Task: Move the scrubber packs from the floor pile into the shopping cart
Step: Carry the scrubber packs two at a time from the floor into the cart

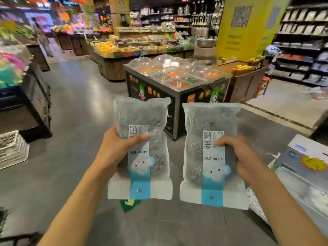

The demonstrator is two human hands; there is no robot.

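Translucent plastic scrubber packs, left (142,148) and right (212,153), stand lengthwise upright, one gripped mid-length by each hand's fingers, left (115,148) and right (243,155). Wire shopping cart (255,201) lies near right, closest to the right hand.

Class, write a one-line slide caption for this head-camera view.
In a shop aisle, the left hand and right hand each hold up one scrubber pack.

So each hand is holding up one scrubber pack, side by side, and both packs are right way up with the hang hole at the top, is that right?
Not quite. The left hand and right hand do each hold one scrubber pack, left pack and right pack, side by side. But the head view shows both upside down: the hang holes sit at the bottom and the print is inverted.
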